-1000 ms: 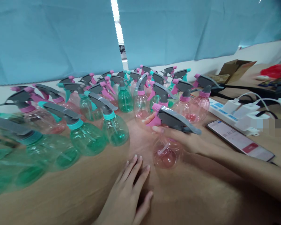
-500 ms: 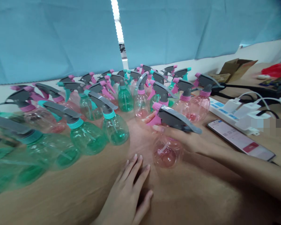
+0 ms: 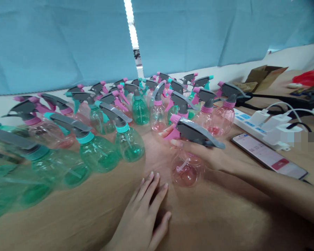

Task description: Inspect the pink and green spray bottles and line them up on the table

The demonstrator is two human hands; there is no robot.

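My right hand [image 3: 196,148] is closed round the neck of a pink spray bottle [image 3: 187,174], which stands upright on the brown table [image 3: 199,226]. The bottle's grey head with a pink nozzle and trigger covers part of that hand. Palm down on the table, to the left of this bottle, lies my left hand [image 3: 146,205], its fingers spread and holding nothing. Close by on the left stand a clear green spray bottle [image 3: 131,144] and another green spray bottle [image 3: 99,155]. Behind my right hand is a pink spray bottle [image 3: 158,116].
Several more pink and green spray bottles fill the back and left. On the right lie a phone [image 3: 269,155] showing a timer and a white power strip [image 3: 247,122] with plugs and cables. Farther back is an open cardboard box [image 3: 264,80]; a blue curtain [image 3: 185,35] hangs behind.
Both hands and the held spray bottle stay in place. Only the view has shifted very slightly, with the left-hand bottles appearing a little farther right.
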